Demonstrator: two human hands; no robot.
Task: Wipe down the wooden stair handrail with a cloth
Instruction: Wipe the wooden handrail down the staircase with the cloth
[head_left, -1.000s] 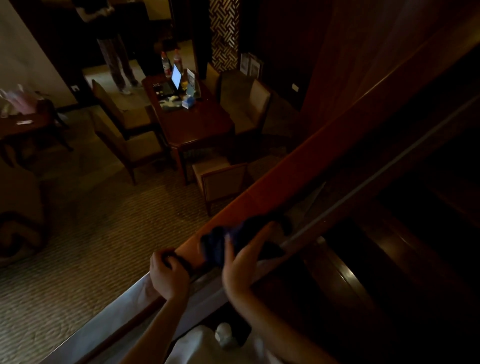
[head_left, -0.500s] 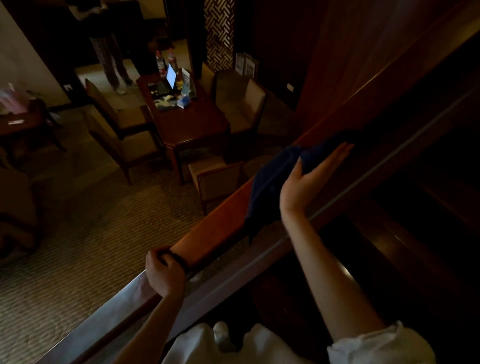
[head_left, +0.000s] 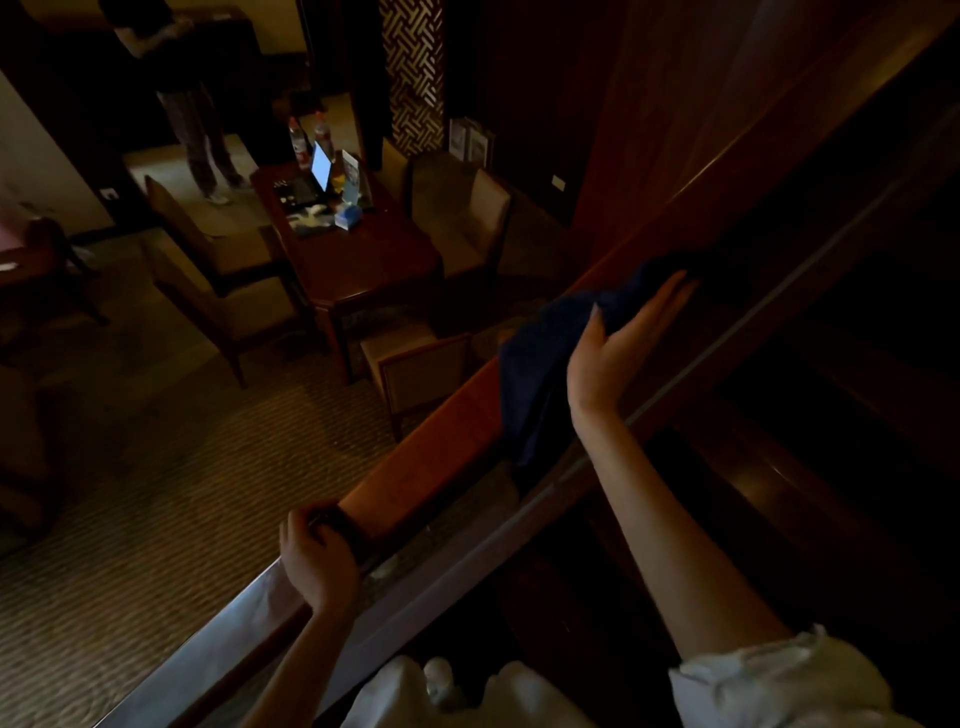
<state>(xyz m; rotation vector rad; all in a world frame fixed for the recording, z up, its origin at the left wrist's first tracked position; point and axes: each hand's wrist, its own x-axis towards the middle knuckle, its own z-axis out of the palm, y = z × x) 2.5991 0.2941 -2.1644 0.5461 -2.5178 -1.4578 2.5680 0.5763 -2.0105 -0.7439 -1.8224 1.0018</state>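
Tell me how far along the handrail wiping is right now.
Done, probably: the lit handrail stretch between the gripping left hand and the cloth, which sat beside that hand a second ago. In hand: the right hand presses the cloth flat on the rail. Left: the long dark run above it.

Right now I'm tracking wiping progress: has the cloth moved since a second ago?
Yes. The cloth slid up the handrail, away from the left hand gripping it lower down.
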